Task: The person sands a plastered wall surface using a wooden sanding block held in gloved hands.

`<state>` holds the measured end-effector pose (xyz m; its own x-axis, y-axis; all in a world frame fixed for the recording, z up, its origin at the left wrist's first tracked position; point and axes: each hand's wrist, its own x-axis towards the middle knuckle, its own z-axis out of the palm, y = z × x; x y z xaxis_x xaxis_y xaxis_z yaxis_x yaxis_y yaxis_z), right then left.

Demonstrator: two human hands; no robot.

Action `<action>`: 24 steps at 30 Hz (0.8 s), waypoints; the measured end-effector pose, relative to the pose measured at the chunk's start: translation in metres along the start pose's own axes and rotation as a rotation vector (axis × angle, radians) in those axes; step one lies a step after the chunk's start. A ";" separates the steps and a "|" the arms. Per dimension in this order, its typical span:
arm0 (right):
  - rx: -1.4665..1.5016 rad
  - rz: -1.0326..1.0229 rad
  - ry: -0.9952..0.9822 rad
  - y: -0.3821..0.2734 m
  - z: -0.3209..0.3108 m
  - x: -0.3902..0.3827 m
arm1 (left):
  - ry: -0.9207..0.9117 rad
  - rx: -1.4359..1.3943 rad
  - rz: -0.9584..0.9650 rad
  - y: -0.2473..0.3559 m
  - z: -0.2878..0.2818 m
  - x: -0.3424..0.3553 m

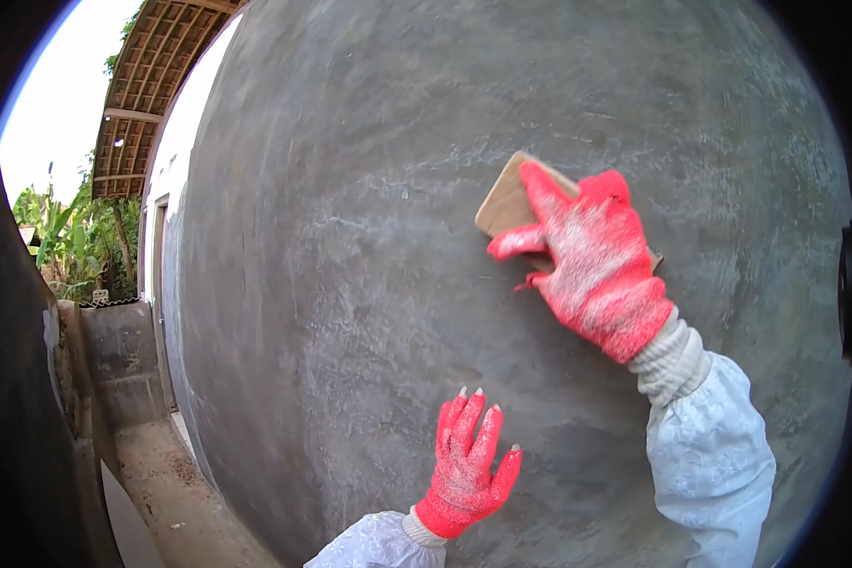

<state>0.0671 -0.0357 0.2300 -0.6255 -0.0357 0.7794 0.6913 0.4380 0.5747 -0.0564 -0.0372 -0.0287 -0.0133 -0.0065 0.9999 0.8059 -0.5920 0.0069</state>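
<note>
My right hand [596,256], in a red coated glove dusted with white, grips a flat tan block [506,201] with rounded corners against the grey plastered wall [369,123]. Its thumb and fingers spread over the block's back, and the palm hides most of it. Lower down and to the left, my left hand [466,469] wears a matching red glove with bare fingertips. Its fingers are apart and hold nothing. That palm faces the wall; whether it touches the surface I cannot tell. Pale scuffs and streaks mark the plaster around both hands.
At the far left a narrow concrete passage [175,488] runs along the wall's foot, bounded by a low block wall [123,364]. A doorway [161,284] and a tiled roof overhang [137,114] lie beyond. A dark round object [850,293] sits at the right rim.
</note>
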 end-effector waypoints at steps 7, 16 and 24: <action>-0.062 -0.038 0.044 -0.036 0.015 0.017 | 0.031 0.039 0.006 -0.035 -0.026 0.013; 0.622 0.014 -0.270 -0.117 0.077 -0.001 | 0.016 0.219 -0.294 -0.049 -0.010 0.048; 0.424 -0.006 0.030 -0.067 0.038 -0.032 | 0.257 0.471 -0.180 -0.167 -0.042 0.174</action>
<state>0.0266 -0.0302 0.1571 -0.6136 -0.0627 0.7871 0.4735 0.7685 0.4304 -0.2182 0.0269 0.1432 -0.2709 -0.1702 0.9474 0.9540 -0.1791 0.2406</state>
